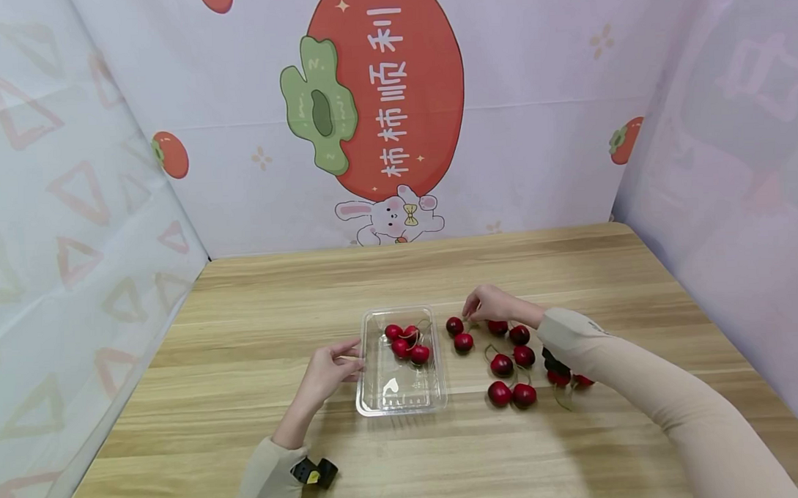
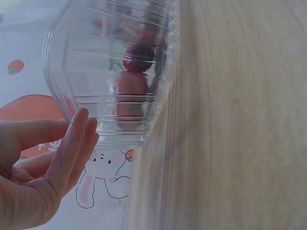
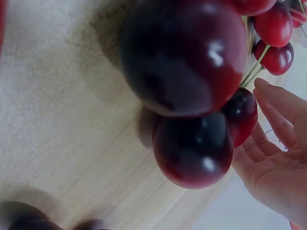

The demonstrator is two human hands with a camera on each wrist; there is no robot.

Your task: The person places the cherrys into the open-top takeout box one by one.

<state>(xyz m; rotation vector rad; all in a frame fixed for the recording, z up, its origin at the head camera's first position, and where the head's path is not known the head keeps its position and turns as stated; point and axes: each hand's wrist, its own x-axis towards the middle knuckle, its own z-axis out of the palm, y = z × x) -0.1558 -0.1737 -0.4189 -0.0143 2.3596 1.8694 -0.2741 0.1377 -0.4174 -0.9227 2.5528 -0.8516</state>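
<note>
Now we see a clear plastic tray (image 1: 404, 388) on the tabletop (image 1: 256, 312) with four cherries (image 1: 405, 342) bunched at its far end (the near half bare). Our left hand (image 1: 327, 369) rests relaxed fingers against its left wall. Our right hand (image 1: 489, 303) hovers loosely curled, gripping nothing we can make out, over loose cherries (image 1: 508, 362) just right of the tray. Bare wood lies toward the far edge.

Counter (image 1: 246, 401): light wood-grain surface, running back to the cloth walls.
Backdrop (image 1: 566, 126): pale printed cloth.
Persimmon print (image 1: 393, 81): large, red, with white characters.
Rabbit print (image 1: 393, 218): small, just below it.
</note>
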